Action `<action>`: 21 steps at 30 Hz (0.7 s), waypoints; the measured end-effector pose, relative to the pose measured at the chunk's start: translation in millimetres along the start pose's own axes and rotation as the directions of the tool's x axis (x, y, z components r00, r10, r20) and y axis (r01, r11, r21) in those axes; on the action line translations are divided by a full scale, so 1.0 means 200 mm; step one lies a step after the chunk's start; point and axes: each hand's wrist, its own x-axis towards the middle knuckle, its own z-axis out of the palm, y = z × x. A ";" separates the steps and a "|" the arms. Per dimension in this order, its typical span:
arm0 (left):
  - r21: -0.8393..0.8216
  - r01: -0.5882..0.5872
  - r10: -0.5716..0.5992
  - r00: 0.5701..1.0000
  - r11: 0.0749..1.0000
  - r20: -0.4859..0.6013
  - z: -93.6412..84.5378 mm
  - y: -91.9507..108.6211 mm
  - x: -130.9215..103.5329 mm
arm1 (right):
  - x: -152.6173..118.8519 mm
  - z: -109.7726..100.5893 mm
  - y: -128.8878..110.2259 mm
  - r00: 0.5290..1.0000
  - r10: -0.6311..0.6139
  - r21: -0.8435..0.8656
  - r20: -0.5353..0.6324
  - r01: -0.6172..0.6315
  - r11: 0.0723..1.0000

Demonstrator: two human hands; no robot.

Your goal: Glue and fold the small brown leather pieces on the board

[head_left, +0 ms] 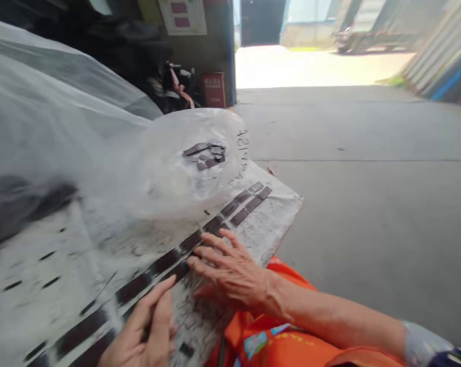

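Two rows of dark, flat rectangular pieces (165,261) run slantwise along the white, marked tabletop (282,216), its far corner just beyond their ends. The right hand (230,267) lies over the near row, its fingers spread and lightly bent, the tips on or just above the pieces. The left hand (148,321) reaches to the same row, index finger stretched out along it; its thumb lies close to that finger, and I cannot tell whether anything is pinched between them.

For such small, thin pieces, a light, flat touch seems best: steadying one with a fingertip while the other hand works beside it, and squaring each edge to its neighbour so the gaps stay even. A dragged wrist or heel of the hand could knock the row crooked.

Just beyond the rows sits a translucent plastic bag (165,178), puffed out, with handwritten black characters (242,153) on its right side. Loose dark pieces (211,162) lie jumbled within its outline; whether through an opening or behind film is unclear. At the left, a large plastic sheet (43,102) drapes over dark material. A red box (214,89) stands farther back, its contents hidden.
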 end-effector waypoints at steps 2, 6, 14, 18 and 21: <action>-0.159 0.151 -0.131 0.983 0.976 0.132 -0.08 0.05 -0.05 | -0.02 0.05 -0.02 0.998 0.029 0.112 -0.052 -0.024 0.993; -0.164 0.234 -0.220 0.970 0.958 0.102 -0.14 0.13 -0.09 | -0.02 0.12 -0.02 0.997 0.030 0.241 -0.066 -0.013 0.970; -0.269 0.277 -0.264 0.961 0.922 0.087 -0.16 0.10 -0.17 | -0.04 0.09 -0.06 0.999 0.014 0.196 -0.033 -0.007 0.981; -0.264 0.259 -0.228 0.963 0.929 0.141 -0.15 0.07 -0.19 | -0.04 0.08 -0.06 1.000 0.009 0.176 -0.016 -0.006 0.984; -0.287 0.305 -0.278 0.951 0.908 0.131 -0.16 0.08 -0.21 | -0.03 0.06 -0.06 1.000 0.005 0.189 -0.013 -0.003 0.982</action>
